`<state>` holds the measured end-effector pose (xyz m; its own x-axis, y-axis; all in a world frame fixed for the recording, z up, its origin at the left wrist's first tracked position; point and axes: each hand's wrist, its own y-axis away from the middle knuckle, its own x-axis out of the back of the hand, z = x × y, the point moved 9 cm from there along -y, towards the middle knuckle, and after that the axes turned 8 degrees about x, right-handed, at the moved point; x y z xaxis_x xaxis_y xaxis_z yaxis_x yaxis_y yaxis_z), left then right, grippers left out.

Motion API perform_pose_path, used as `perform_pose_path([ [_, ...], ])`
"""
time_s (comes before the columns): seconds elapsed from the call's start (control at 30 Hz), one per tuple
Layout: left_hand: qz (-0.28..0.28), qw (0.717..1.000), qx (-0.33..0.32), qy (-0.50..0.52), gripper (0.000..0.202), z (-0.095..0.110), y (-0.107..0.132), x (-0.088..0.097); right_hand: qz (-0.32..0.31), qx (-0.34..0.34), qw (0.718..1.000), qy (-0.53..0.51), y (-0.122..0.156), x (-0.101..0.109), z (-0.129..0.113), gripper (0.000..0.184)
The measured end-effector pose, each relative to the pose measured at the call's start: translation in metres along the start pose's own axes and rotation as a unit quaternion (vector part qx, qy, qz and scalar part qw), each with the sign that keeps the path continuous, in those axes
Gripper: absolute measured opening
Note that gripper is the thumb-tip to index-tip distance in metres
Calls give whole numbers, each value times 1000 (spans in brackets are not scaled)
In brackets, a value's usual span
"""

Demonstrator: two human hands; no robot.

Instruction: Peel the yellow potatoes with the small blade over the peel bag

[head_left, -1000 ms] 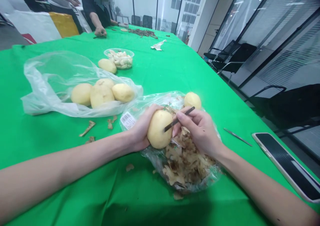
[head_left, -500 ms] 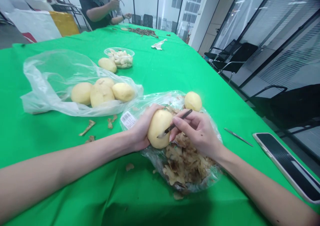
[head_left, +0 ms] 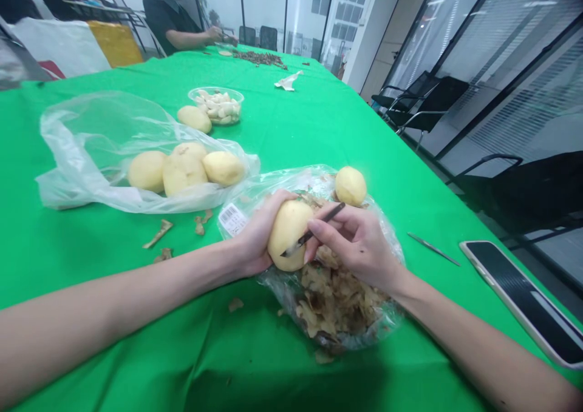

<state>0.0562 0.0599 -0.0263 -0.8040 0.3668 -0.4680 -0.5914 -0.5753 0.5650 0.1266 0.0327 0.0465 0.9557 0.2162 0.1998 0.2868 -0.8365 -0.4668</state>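
My left hand is wrapped around the left side of a smooth, pale yellow peeled potato. In a pen-like pinch, my right hand holds a slim dark pointed tool. Its tip lies against the front of the potato; whether it is a knife or tweezers I cannot tell. Beneath both hands spreads a clear plastic bag with a barcode label, bearing a heap of brown peelings. Another peeled potato rests at the bag's far edge.
Several peeled potatoes sit in an open plastic bag at left. Behind them are one more potato and a clear tub of pale pieces. A thin metal tool and a phone lie right. A person works at the far end.
The dark tool's tip has shifted slightly left and down across the potato, my right hand moving with it. The person at the far end has lowered their raised hand toward the table.
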Motion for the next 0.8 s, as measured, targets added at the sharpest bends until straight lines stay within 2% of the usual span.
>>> perform_pose_path([
  [0.07, 15, 1000, 5, 13, 52, -1, 0, 2, -2, 1, 1000, 3, 1, 0, 0, 30],
  [0.3, 0, 1000, 17, 3, 49, -4, -2, 1, 21, -24, 999, -38, 3, 4, 6, 24],
  [0.5, 22, 999, 24, 26, 48, -4, 0, 4, 3, -7, 1000, -4, 2, 0, 1, 26],
  [0.67, -5, 999, 23, 34, 47, -3, -1, 1, -9, 27, 997, 66, 2, -1, -6, 31],
  [0.8, 17, 999, 21, 34, 46, -3, 0, 3, -9, 7, 1000, 28, 2, 1, -2, 32],
])
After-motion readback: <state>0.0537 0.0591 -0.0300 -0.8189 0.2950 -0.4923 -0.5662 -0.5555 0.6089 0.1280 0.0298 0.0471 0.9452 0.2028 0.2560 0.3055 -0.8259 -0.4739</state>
